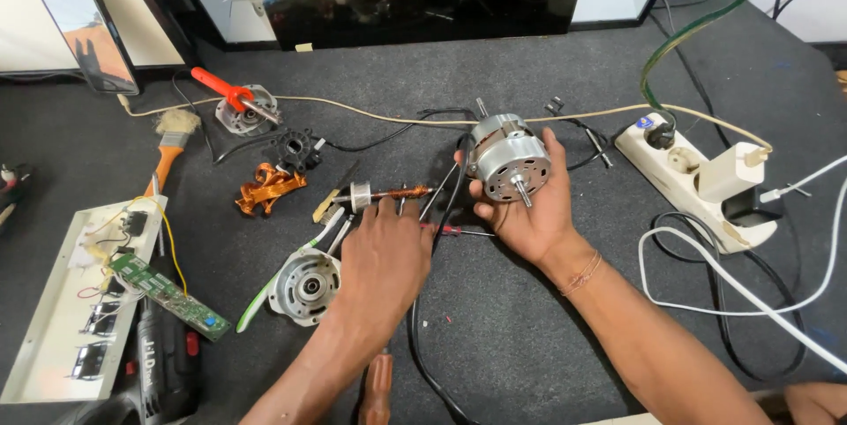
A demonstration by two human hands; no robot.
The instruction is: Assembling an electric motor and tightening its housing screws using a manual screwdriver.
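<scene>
- Right hand (529, 213) fingers curl closed around a silver fan motor (509, 160), raised over the dark mat (529, 337).
- Left hand (384, 257) rests palm down, fingertips touching loose screwdrivers (441, 229); grip unclear.

Open table (529, 337) at six o'clock between the forearms. Blocked at nine by motor end cover (305, 284) and circuit board (169, 297); at three by power strip (693, 178) and white cable (706, 284).

Two bare forearms reach forward side by side

The left hand (381, 244) lies palm down with fingers stretched forward, while the right hand (525, 209) is cupped palm up, fingers and thumb curled closed (a thin cord bracelet circles its wrist).
</scene>
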